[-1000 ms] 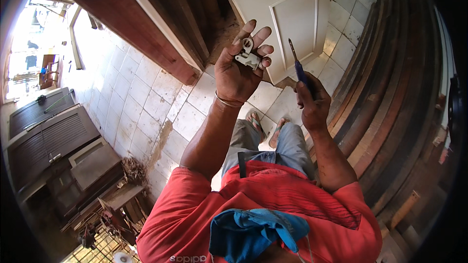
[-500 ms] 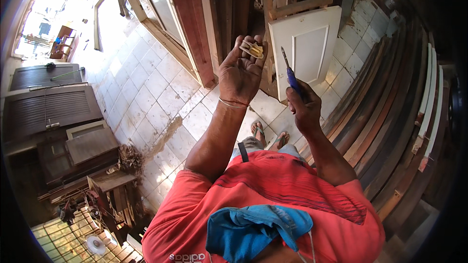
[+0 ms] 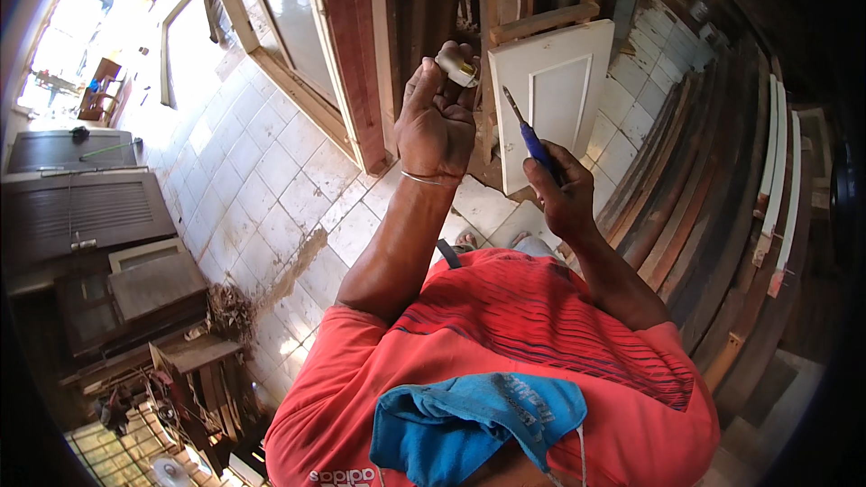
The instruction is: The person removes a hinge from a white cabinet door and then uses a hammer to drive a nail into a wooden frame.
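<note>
Raised in front of me, my left hand (image 3: 435,131) pinches a small off-white fitting (image 3: 457,69) with brass-coloured parts between thumb and fingers. It looks like an electrical piece, but its exact kind is unclear. My right hand (image 3: 566,191) is closed round the blue handle of a screwdriver (image 3: 533,142). The thin metal shaft points up and to the left, its tip apart from the fitting.
Beyond my hands a white panel door (image 3: 552,99) leans against upright timber. Long wooden boards (image 3: 690,189) lie stacked on the right. Louvred shutters (image 3: 90,203) and wood scraps stand on the left, and a framed glass door (image 3: 289,18) rises from the tiled floor (image 3: 298,144).
My left hand has turned, tilting the fitting so that another side shows, and has shifted slightly up and left. The screwdriver stays in my right hand, moved slightly left.
</note>
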Demonstrator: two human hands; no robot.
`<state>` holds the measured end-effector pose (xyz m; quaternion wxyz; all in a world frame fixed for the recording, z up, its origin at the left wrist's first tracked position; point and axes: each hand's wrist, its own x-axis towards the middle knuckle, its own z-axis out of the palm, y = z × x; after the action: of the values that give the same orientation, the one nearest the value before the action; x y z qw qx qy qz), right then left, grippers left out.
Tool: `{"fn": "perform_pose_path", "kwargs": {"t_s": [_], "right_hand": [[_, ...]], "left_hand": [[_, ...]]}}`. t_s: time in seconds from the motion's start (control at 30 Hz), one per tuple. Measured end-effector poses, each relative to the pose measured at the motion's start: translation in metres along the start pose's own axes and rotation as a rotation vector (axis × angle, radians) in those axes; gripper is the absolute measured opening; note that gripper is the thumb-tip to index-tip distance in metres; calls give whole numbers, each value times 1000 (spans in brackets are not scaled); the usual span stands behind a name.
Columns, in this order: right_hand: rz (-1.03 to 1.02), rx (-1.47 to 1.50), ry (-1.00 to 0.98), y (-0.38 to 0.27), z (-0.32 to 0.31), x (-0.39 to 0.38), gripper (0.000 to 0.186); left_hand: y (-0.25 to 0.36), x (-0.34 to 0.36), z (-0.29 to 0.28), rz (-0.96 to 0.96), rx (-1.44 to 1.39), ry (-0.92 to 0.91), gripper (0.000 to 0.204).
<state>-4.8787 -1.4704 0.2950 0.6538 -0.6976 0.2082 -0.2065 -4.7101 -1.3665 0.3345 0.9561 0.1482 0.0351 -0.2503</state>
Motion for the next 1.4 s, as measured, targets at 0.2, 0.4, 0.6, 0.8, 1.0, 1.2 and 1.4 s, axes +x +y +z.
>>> {"fn": "perform_pose_path", "kwargs": {"t_s": [0.2, 0.4, 0.6, 0.8, 1.0, 1.2, 1.4], "right_hand": [[47, -17, 61, 7, -20, 2, 30], [94, -44, 169, 24, -51, 11, 32], [188, -57, 268, 40, -108, 26, 34], [133, 11, 413, 69, -188, 62, 34], [45, 203, 598, 117, -327, 122, 33], [211, -61, 730, 118, -490, 179, 29], [408, -253, 741, 142, -582, 242, 32]], "left_hand": [[-23, 12, 10, 44, 80, -110, 12], [-55, 40, 16, -225, 36, -53, 29], [-115, 78, 20, -513, -150, -162, 25], [-219, 120, 40, -610, 46, -153, 27], [-362, 179, -22, -688, 590, 42, 47], [-449, 204, -97, -808, 764, 239, 36], [-546, 274, -88, -731, 961, 155, 42]]}}
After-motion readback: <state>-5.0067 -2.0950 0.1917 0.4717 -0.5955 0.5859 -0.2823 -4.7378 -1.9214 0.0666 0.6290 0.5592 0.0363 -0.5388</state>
